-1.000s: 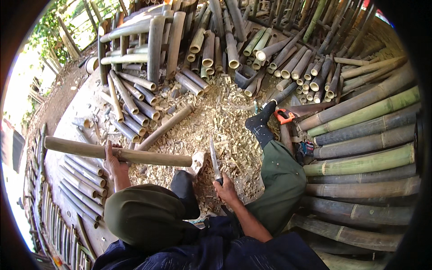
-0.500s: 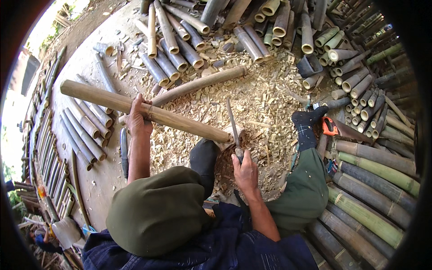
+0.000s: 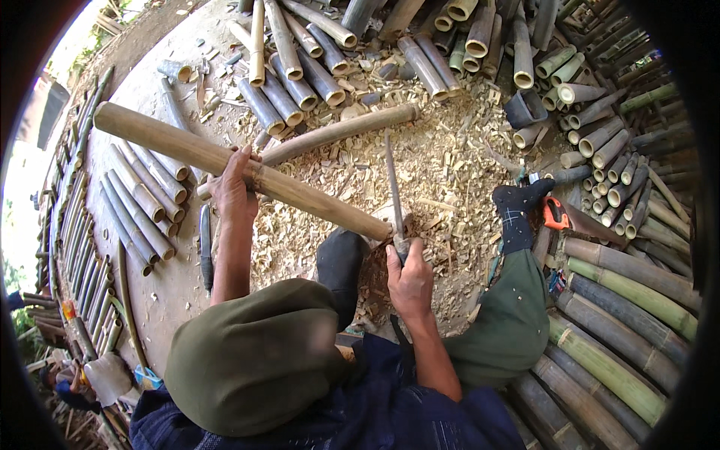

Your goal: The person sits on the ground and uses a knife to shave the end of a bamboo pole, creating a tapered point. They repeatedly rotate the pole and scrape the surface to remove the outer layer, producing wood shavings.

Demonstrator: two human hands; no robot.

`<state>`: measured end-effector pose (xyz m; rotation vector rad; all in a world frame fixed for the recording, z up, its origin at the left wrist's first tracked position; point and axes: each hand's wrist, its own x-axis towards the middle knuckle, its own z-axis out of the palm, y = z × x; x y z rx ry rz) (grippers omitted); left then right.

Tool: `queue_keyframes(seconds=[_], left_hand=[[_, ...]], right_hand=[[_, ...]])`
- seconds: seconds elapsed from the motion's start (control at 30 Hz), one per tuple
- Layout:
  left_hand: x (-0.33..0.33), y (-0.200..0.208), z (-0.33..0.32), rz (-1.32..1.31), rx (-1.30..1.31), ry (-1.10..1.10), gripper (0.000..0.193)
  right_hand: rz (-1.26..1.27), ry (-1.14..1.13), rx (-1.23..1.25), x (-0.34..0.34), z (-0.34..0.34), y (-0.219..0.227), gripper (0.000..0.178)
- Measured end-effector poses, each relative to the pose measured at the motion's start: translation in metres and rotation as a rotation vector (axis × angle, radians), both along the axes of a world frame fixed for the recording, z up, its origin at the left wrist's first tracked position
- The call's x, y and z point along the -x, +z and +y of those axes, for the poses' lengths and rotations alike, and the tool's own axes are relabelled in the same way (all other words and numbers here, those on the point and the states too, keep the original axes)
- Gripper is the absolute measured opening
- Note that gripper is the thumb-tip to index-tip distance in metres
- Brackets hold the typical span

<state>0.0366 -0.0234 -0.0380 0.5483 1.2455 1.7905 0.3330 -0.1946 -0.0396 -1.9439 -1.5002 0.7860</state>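
My left hand [image 3: 234,187] is wrapped round a brown bamboo pole [image 3: 319,201] near its middle. The pole slants from the upper left down to the right, its near-right end by a pale wooden block [image 3: 407,219] partly hidden from view. My right hand [image 3: 410,283] grips the dark handle of a long, narrow knife [image 3: 394,180]. Its blade points away from me, close beside that end of the pole. A second bamboo pole [image 3: 341,133] lies on the ground beyond the first.
Wood chips [image 3: 450,172] cover the ground. A sheathed-looking dark tool [image 3: 205,247] lies left of my forearm. Cut bamboo tubes [image 3: 289,90] lie ahead and at both sides. An orange-handled saw [image 3: 556,214] rests by my right foot, with a dark container [image 3: 525,109] farther off.
The knife has moved slightly away from me, its tip now farther up in view. The bamboo pole has slid a little to the left within my left hand's grip; the view has shifted slightly.
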Motion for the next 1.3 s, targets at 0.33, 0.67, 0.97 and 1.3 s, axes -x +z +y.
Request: queue_keyframes(seconds=[0.33,0.67,0.97,1.3], left_hand=[[-0.018,0.017,0.005,0.083,-0.037,-0.007,0.047],[-0.034,0.026,-0.010,0.116,0.014,-0.009,0.043],[-0.025,0.027,-0.007,0.007,-0.165,-0.256,0.050],[-0.015,0.028,-0.013,0.083,-0.065,0.074,0.045]], right_hand=[[-0.067,0.071,0.113,0.000,0.002,-0.017,0.031],[-0.107,0.004,0.186,-0.010,-0.022,-0.058,0.036],[-0.224,-0.044,0.269,-0.008,-0.022,-0.067,0.035],[0.103,-0.063,-0.201,0.003,-0.021,-0.003,0.032]])
